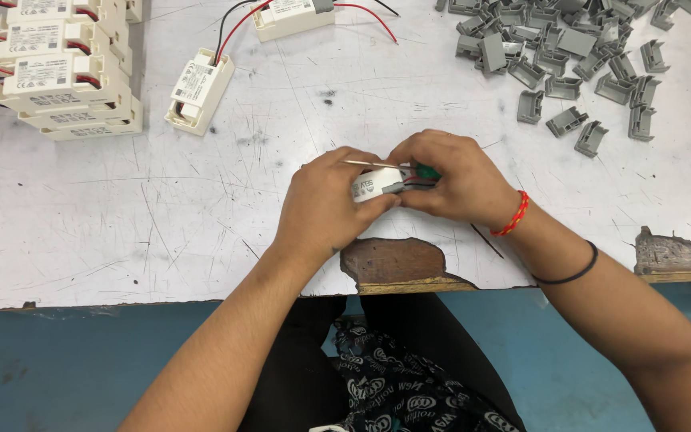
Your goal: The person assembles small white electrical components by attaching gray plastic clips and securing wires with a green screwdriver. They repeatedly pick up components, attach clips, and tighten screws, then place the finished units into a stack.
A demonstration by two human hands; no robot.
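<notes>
At the middle of the worn white table (201, 232), seen from the head camera, both hands met over a small white box (369, 186). The left hand (325, 204) was curled around the box from its 8 o'clock side, fingers clasping its near end. The right hand (449, 178) gripped the other end from 3 o'clock, fingertips pressed on a grey clip (394, 188) at the box's edge, with red and black wires (419, 183) and a bit of something green (427, 171) just showing under the fingers. A thin metal rod (371, 164) lay across the top of the box, touching both hands. Up at 1 o'clock sat a loose heap of grey clips (569, 56), well apart from the hands. At 10 o'clock stood a stack of white boxes (65, 80) with wires, and nearer, at 11 o'clock, one single box (199, 90) lay alone.
</notes>
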